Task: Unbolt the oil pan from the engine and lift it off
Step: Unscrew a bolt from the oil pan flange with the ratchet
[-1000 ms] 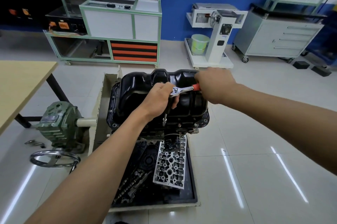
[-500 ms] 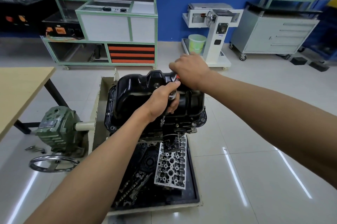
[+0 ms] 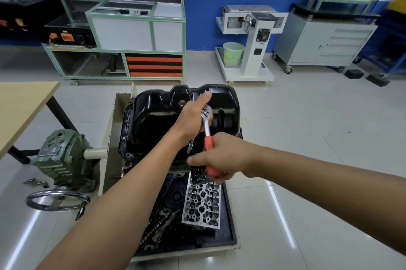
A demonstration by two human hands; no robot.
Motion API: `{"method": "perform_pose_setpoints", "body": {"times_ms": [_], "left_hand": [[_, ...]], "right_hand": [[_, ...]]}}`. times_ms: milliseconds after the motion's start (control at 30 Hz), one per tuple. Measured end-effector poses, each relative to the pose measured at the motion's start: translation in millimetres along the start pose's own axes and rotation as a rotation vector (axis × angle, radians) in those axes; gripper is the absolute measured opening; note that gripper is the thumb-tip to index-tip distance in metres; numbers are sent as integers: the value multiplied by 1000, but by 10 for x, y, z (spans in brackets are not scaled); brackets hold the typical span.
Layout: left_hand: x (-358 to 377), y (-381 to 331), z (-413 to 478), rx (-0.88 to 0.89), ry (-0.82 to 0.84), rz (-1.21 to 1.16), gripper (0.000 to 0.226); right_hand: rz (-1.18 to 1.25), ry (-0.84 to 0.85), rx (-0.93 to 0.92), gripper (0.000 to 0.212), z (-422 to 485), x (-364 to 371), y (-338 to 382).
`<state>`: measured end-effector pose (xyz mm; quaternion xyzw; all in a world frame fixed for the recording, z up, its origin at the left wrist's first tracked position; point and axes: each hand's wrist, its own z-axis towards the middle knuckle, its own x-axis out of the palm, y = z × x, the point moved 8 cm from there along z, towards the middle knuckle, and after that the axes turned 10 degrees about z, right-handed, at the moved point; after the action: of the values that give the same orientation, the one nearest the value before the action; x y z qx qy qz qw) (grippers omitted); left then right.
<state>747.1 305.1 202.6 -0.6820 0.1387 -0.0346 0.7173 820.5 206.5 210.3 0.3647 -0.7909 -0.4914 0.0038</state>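
Left hand (image 3: 192, 117) grips ratchet (image 3: 208, 141) head (above oil pan (image 3: 153, 120)); right hand (image 3: 223, 157) grips handle.

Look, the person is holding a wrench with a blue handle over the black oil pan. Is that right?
Not quite. The wrench has a red handle, not blue. The head view shows the right hand gripping that handle and the left hand holding the wrench's head over the black oil pan.
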Motion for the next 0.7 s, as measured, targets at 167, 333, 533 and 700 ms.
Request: {"method": "perform_pose_setpoints", "body": {"times_ms": [167,333,533,700], "left_hand": [[-238,72,24,-23,-92,-47,60],[-235,39,-84,30,10,-8,51],[-93,-39,-173,65,131,113,51],[-122,-55,-153,106,146,119,53]], "right_hand": [[45,-9,-10,30,93,-28,145],[-691,-87,-10,13,80,-447,282],[-1309,-599,-157,12,246,-903,675],[-1368,-785,-397,23,596,-850,1012]]}}
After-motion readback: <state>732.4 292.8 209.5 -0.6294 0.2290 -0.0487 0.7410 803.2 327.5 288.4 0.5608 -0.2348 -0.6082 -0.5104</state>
